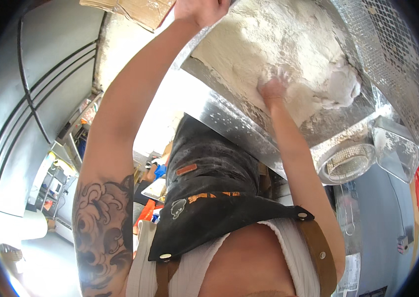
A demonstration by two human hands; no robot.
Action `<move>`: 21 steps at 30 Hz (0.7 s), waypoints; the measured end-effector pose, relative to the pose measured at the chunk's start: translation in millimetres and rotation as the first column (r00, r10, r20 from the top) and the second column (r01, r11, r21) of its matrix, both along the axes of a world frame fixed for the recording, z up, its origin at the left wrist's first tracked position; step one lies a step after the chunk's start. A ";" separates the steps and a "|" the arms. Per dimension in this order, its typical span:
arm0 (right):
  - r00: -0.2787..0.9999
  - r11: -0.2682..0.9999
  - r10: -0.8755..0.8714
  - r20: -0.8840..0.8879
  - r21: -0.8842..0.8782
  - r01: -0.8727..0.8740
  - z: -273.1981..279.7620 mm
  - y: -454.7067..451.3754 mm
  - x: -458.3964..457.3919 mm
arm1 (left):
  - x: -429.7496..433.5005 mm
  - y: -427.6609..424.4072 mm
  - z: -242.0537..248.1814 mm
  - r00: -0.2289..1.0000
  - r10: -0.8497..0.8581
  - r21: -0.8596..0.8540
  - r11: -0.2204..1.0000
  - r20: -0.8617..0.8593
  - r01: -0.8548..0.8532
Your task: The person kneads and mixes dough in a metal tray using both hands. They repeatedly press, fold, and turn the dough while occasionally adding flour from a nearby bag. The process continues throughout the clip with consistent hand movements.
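Observation:
A broad bed of white flour [246, 41] fills a shallow stainless-steel tray [228, 87] in front of me. My right hand [274, 85] is down in the flour, its fingers coated and partly buried, so whether they hold anything is hidden. To its right sits a lumpy white mound [343, 84], either clumped flour or a floured piece. My left hand [202, 11] is at the upper edge of the view, by the tray's far left rim, with its fingers curled and partly cut off. What it grips cannot be made out.
A flour-dusted wire mesh basket [391, 48] stands along the tray's right side. Nearer are a round sieve [346, 163] and a clear plastic container [397, 148]. A cardboard box [131, 11] lies beyond my left forearm. My black apron [213, 159] hangs against the tray's front edge.

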State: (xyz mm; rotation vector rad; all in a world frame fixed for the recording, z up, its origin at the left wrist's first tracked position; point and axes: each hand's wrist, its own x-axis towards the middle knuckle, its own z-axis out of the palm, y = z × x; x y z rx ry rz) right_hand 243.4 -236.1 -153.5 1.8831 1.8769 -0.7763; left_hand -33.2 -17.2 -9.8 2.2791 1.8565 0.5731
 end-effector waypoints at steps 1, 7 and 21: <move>1.000 0.999 -0.004 0.003 0.044 0.004 -3.8 5.3 3.1 | 0.2 1.6 -0.3 1.000 0.002 0.010 1.000 -0.013 -0.002; 0.995 0.998 -0.058 -0.075 -0.017 0.057 8.7 39.5 5.6 | 2.6 0.0 -4.6 1.000 -0.002 0.059 0.998 -0.022 0.003; 0.907 0.892 0.078 -0.415 -0.378 -0.249 64.6 56.5 31.9 | 4.1 -1.1 -1.0 1.000 0.024 0.034 0.999 0.016 -0.024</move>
